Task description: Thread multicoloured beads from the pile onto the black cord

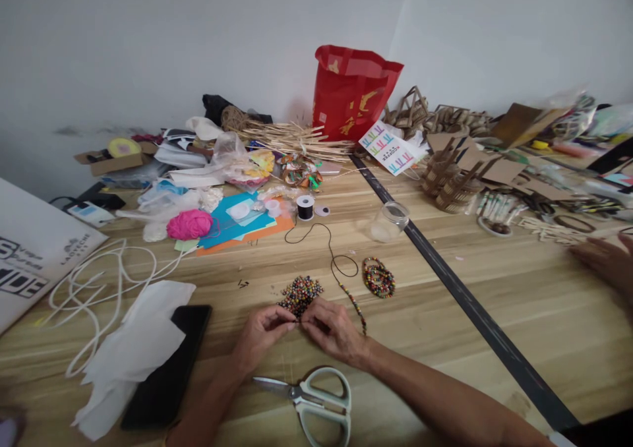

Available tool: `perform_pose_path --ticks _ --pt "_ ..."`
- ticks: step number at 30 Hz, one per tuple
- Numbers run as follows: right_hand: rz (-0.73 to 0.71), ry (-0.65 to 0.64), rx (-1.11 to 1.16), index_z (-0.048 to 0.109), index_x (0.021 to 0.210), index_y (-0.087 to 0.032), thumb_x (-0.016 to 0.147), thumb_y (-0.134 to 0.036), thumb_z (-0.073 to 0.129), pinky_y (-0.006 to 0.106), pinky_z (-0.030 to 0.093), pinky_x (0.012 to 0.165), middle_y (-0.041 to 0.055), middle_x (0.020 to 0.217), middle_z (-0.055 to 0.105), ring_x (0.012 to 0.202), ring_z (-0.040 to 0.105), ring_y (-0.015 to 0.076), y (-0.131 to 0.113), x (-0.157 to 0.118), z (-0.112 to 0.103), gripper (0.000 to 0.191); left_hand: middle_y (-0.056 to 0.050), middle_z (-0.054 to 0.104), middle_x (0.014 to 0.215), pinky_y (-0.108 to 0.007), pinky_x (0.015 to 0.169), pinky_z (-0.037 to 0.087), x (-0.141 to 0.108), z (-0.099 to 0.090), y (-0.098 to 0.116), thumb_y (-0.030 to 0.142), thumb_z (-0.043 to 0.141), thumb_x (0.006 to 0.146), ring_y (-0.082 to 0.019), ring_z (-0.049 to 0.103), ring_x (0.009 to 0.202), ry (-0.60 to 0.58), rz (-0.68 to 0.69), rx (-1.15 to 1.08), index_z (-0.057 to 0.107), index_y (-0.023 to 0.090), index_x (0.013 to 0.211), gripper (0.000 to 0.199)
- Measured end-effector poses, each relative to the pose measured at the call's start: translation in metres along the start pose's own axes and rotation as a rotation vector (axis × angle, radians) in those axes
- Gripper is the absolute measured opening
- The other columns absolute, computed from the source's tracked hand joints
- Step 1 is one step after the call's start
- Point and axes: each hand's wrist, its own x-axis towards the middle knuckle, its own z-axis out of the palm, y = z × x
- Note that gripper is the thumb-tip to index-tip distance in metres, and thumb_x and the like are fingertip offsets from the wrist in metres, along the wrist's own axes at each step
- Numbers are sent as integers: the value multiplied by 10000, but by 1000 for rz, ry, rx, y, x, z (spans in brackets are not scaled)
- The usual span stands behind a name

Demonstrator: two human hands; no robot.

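Note:
My left hand and my right hand meet fingertip to fingertip at the near edge of a pile of small multicoloured beads. Both are closed in a pinch. A tiny dark bit, like a bead, shows between the fingertips. A beaded black cord runs down to my right wrist and is hidden beneath it. Its bare part loops back to a spool of black cord. Beaded bracelets lie stacked right of the strand. Scissors with pale handles rest just below my hands, blades partly parted.
At left lie a dark phone-like slab, white paper and a white cable. A clear jar stands near the black strip. Pink yarn and a red bag are farther back. Another person's hand rests at right.

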Motion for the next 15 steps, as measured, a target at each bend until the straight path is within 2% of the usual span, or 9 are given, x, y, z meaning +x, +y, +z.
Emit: perform_pose_path --ticks 15 --pt "-5 -27 3 574 798 -172 908 -193 460 210 404 563 37 715 579 639 528 128 1 -1 0 161 -28 715 679 -241 627 475 -1 1 1 219 708 629 -159 626 640 -14 -1 -16 700 148 713 110"
